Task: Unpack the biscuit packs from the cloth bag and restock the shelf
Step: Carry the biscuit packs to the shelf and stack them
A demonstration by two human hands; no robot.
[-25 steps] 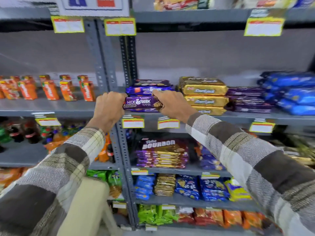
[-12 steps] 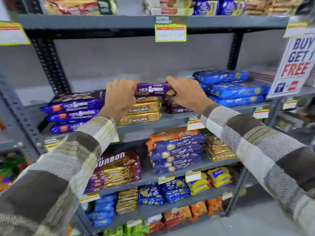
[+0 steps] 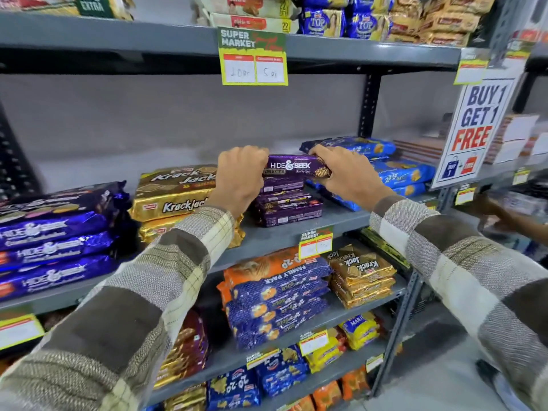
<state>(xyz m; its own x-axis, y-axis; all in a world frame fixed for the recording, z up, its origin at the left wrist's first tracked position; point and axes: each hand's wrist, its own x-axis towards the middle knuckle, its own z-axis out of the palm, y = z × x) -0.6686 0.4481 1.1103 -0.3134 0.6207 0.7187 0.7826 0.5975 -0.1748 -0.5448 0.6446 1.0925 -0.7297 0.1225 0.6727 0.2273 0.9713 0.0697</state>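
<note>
Both hands (image 3: pixel 241 173) (image 3: pixel 345 170) gripping purple biscuit pack (image 3: pixel 292 167) ends, arms outstretched

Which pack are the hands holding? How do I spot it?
Find the grey shelf below the Super Market tag. Between the gold stack and the blue packs is a purple stack. The pack is at its top, front facing you, ends gripped by the left hand and right hand.

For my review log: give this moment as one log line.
left hand grips biscuit pack | right hand grips same pack | pack over purple stack, contact unclear
</note>
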